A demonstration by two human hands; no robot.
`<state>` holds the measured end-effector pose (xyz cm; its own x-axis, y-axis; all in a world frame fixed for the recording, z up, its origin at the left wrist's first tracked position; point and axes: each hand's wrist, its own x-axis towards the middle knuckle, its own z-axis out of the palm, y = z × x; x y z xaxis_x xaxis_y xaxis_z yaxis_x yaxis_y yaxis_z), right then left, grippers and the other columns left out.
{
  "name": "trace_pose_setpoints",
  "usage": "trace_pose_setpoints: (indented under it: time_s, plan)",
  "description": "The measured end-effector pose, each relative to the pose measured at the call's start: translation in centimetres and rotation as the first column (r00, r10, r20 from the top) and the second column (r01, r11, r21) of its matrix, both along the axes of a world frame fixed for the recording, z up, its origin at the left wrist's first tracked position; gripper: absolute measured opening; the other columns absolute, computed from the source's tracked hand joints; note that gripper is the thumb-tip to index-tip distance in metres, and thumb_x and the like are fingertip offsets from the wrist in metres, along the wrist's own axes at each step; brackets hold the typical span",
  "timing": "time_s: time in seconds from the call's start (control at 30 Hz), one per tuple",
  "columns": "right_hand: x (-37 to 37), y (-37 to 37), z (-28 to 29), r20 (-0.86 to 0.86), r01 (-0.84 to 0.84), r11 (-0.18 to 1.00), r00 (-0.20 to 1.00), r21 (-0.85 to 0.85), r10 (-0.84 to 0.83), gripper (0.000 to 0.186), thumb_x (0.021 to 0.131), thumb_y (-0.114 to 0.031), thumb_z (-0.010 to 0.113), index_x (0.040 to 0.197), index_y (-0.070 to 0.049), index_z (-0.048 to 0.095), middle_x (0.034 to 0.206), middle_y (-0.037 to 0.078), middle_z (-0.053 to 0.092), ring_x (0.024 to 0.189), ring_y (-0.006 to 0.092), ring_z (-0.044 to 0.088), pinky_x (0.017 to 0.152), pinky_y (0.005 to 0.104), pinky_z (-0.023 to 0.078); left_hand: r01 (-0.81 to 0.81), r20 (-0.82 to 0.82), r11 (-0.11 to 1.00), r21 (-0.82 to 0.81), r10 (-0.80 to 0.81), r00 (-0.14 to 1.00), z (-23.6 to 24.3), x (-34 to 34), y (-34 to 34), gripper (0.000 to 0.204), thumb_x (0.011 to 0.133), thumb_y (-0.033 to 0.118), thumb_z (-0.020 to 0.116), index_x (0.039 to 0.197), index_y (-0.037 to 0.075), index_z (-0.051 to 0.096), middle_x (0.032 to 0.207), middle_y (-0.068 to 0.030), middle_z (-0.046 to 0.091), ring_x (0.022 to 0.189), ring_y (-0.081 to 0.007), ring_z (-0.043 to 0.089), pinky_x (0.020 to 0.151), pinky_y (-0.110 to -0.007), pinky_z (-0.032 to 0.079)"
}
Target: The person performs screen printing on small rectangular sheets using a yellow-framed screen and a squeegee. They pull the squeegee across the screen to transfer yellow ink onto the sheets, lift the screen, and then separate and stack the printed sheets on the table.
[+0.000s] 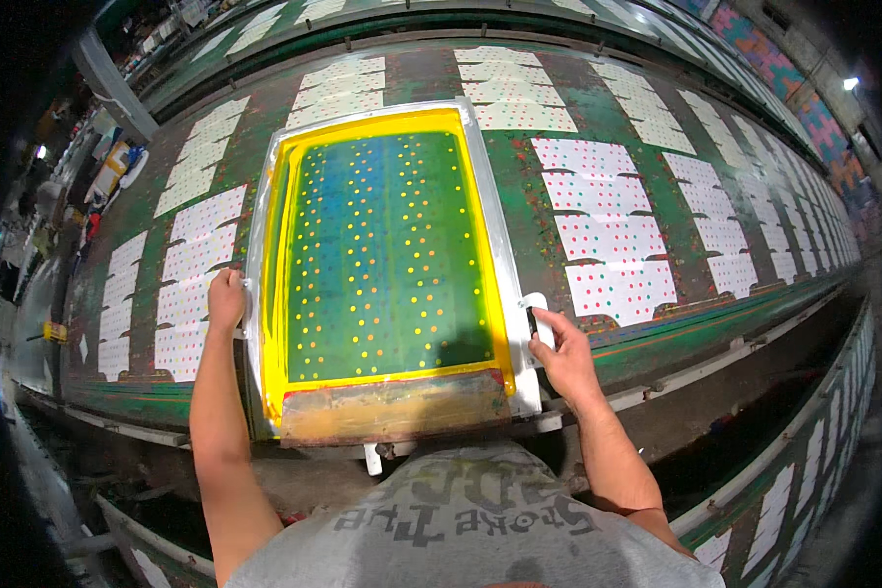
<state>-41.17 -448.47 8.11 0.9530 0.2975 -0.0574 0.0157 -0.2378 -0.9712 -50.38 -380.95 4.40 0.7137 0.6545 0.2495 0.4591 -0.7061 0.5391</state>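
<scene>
A screen printing frame (495,230) lies before me on the long table. Its green-blue mesh (382,265) shows rows of yellow and orange dots, with thick yellow ink around the mesh's margin. At the frame's left side, my left hand (226,300) is closed in a fist on a handle, mostly hidden by the fingers. On the right side, my right hand (566,358) curls around a white handle (543,323). A wide squeegee (392,410) with a worn, stained blade rests across the frame's near end, touched by neither hand.
White dotted sheets (603,230) lie in groups along the green, ink-stained table (617,358). A metal rail (657,387) runs along its near edge. Another table with sheets (804,480) stands behind me at right. A post (113,83) rises at far left.
</scene>
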Motion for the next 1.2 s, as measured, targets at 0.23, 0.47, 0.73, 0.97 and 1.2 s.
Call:
trace_pose_setpoints:
  time_s: [0.23, 0.47, 0.73, 0.97, 1.2]
  plan:
    - [0.3, 1.4, 2.9, -0.018, 0.027, 0.997, 0.999, -0.075, -0.028, 0.044, 0.097, 0.002, 0.078, 0.140, 0.001, 0.074, 0.133, 0.011, 0.075, 0.123, 0.0159, 0.065, 0.104, 0.0287, 0.053, -0.038, 0.033, 0.991, -0.125, 0.043, 0.999, -1.4, 0.2, 1.4, 0.035, 0.110, 0.029, 0.063, 0.112, -0.002, 0.080, 0.101, -0.0208, 0.079, 0.096, -0.0325, 0.075, 0.090, -0.044, 0.056]
    - [0.3, 0.9, 5.8, 0.025, 0.032, 0.993, 0.999, 0.111, -0.035, 0.045, 0.095, 0.004, 0.079, 0.139, -0.003, 0.074, 0.121, 0.005, 0.069, 0.106, 0.0102, 0.064, 0.094, 0.0270, 0.052, 0.023, 0.103, 0.942, -0.336, 0.013, 0.995, -1.4, 0.4, 2.0, 0.039, 0.113, 0.036, 0.066, 0.107, 0.000, 0.080, 0.081, -0.0052, 0.071, 0.074, -0.0172, 0.063, 0.071, -0.036, 0.049]
    - [5.0, -4.6, 6.6, 0.350, 0.071, 0.980, 0.937, -0.183, -0.002, 0.038, 0.095, -0.002, 0.083, 0.132, -0.009, 0.078, 0.124, 0.017, 0.075, 0.115, 0.0282, 0.073, 0.102, 0.0366, 0.057, -0.017, 0.099, 0.883, -0.469, 0.071, 0.993, 6.4, 3.8, -5.1, 0.034, 0.113, 0.041, 0.069, 0.106, 0.010, 0.079, 0.067, 0.0045, 0.053, 0.050, -0.0079, 0.042, 0.047, -0.031, 0.032]
    - [13.4, -17.1, 4.9, 0.220, 0.071, 0.968, 0.975, -0.241, -0.017, 0.036, 0.095, -0.023, 0.081, 0.127, -0.008, 0.080, 0.122, 0.020, 0.076, 0.120, 0.0333, 0.072, 0.108, 0.0418, 0.056, 0.011, 0.198, 0.889, -0.458, 0.089, 0.976, 6.8, 11.4, -18.9, 0.034, 0.113, 0.040, 0.069, 0.110, 0.008, 0.078, 0.067, 0.0040, 0.053, 0.047, -0.0078, 0.042, 0.044, -0.031, 0.030]
    - [18.6, -31.3, 3.1, 0.380, 0.132, 0.966, 0.924, -0.223, -0.038, 0.028, 0.094, -0.009, 0.079, 0.121, 0.000, 0.079, 0.118, 0.020, 0.081, 0.116, 0.0319, 0.077, 0.106, 0.0407, 0.057, 0.064, 0.218, 0.893, -0.446, 0.039, 0.975, 6.5, 16.8, -34.1, 0.036, 0.112, 0.038, 0.071, 0.120, 0.004, 0.078, 0.078, -0.0001, 0.064, 0.055, -0.0093, 0.053, 0.047, -0.031, 0.039]
